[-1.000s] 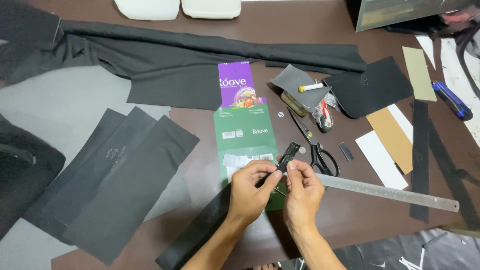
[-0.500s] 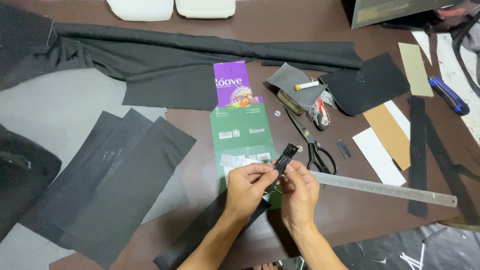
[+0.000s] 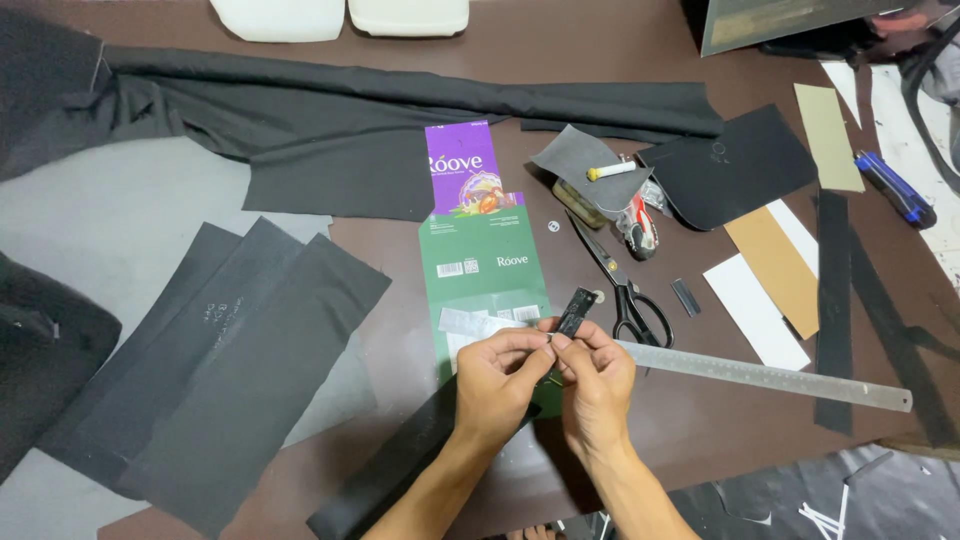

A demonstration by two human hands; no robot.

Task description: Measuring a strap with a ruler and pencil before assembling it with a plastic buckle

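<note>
Both hands meet over the near middle of the brown table (image 3: 600,120). The left hand (image 3: 500,385) and the right hand (image 3: 598,385) each pinch, fingertips pressed together, the lower end of one small black strip (image 3: 574,312), which rises tilted up and to the right above the fingers, just over the cardboard beneath.

Packaging: one flattened carton (image 3: 482,270) lies opened out at table centre, directly beyond the hands. Its far panel is purple with a colourful picture; the near panel is green with white label patches and a barcode block. Its lower edge is hidden by the hands.

Count of items to the right:
- one steel ruler (image 3: 770,377), running from the right hand outward to the right;
- one pair of black-handled scissors (image 3: 620,285), just beyond the ruler;
- one blue utility knife (image 3: 895,188), near the right edge;
- one tan card (image 3: 775,262) lying between two white cards.

Left of the carton, three overlapping dark fabric panels (image 3: 230,350) lie fanned. One long black cloth (image 3: 330,120) stretches across the far side.
</note>
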